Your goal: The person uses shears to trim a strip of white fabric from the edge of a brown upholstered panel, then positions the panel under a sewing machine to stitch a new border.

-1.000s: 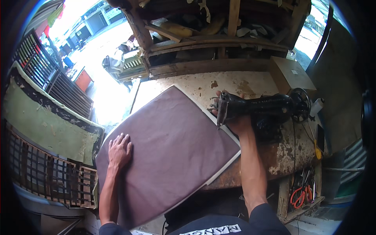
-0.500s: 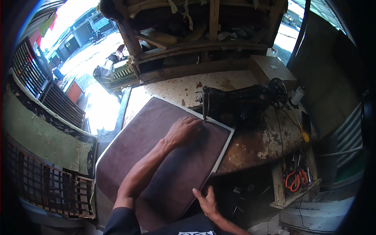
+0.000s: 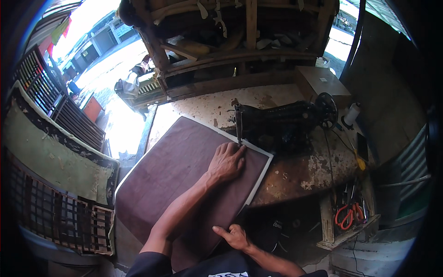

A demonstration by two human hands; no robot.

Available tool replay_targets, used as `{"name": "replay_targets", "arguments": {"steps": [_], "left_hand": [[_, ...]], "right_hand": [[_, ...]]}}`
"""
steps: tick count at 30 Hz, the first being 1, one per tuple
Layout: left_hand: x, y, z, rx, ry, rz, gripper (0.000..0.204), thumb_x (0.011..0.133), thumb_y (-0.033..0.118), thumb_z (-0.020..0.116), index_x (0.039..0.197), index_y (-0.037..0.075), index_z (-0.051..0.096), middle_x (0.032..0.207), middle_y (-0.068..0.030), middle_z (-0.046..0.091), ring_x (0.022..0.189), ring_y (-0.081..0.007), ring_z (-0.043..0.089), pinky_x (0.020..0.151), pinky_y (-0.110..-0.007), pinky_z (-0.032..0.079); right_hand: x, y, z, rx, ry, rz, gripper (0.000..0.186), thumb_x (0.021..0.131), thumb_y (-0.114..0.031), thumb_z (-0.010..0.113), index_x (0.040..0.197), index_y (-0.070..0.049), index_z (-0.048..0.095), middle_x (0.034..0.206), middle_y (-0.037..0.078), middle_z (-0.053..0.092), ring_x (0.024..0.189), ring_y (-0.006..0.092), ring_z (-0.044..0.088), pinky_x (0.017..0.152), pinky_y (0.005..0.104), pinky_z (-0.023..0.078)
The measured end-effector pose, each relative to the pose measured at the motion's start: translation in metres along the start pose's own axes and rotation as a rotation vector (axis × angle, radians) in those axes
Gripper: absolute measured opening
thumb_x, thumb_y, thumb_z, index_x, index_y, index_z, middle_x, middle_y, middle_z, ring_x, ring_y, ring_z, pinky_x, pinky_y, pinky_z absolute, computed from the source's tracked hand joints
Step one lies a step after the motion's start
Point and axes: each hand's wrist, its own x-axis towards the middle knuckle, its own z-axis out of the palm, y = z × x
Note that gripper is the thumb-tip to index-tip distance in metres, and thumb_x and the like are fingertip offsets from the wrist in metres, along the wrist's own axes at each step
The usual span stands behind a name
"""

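A large brown panel of leather-like material (image 3: 157, 171) with a white border lies slanted over the table. Its far right border passes beneath the needle end of a black sewing machine (image 3: 277, 122). My left hand (image 3: 227, 160) rests flat on the panel with the fingers a little apart, the fingertips just below the needle. At the panel's near right edge, my right hand (image 3: 236, 237) has its thumb on top of the material and its other fingers curled at the edge, partly hidden.
A white thread spool (image 3: 352, 114) stands right of the machine, near a cardboard box (image 3: 323, 85). Orange-handled scissors (image 3: 348, 216) lie in an open wooden drawer (image 3: 328, 226) at right. A wooden furniture frame (image 3: 251, 27) rises behind the table (image 3: 295, 182). Another padded frame (image 3: 55, 147) stands at left.
My left hand has flattened from a bunched pose, its fingers now pointing toward the needle. My right hand has slid left, its thumb further over the panel. The panel has shifted slightly.
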Motion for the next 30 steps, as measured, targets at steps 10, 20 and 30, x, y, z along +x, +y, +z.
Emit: {"name": "replay_targets", "arguments": {"steps": [10, 20, 30], "left_hand": [[-0.015, -0.029, -0.026, 0.022, -0.213, 0.083, 0.057, 0.109, 0.044, 0.048, 0.161, 0.021, 0.046, 0.163, -0.0128, 0.043, 0.15, -0.0357, 0.038, 0.125, -0.051, 0.026], [-0.036, -0.007, -0.012, 0.089, -0.188, -0.029, 0.062, 0.11, 0.05, 0.041, 0.167, 0.026, 0.035, 0.175, -0.0113, 0.026, 0.163, -0.0333, 0.019, 0.132, -0.054, 0.011], [-0.028, -0.005, -0.013, 0.093, -0.17, 0.01, 0.062, 0.11, 0.051, 0.041, 0.166, 0.027, 0.036, 0.175, -0.0094, 0.027, 0.163, -0.0325, 0.019, 0.132, -0.057, 0.008]], "right_hand": [[-0.061, 0.007, -0.077, 0.882, 0.332, -0.168, 0.03, 0.107, -0.025, 0.067, 0.126, -0.001, 0.07, 0.112, 0.0, 0.071, 0.1, 0.0073, 0.061, 0.092, 0.0261, 0.05], [-0.065, -0.028, -0.179, -0.3, 0.757, -0.049, 0.034, 0.1, -0.034, 0.076, 0.097, -0.001, 0.072, 0.072, 0.006, 0.061, 0.068, 0.0115, 0.054, 0.065, 0.0345, 0.047], [0.249, -0.091, -0.286, 0.088, 0.328, -0.615, 0.035, 0.1, -0.027, 0.07, 0.13, -0.008, 0.066, 0.114, 0.009, 0.067, 0.099, 0.0229, 0.065, 0.084, 0.0391, 0.058]]}}
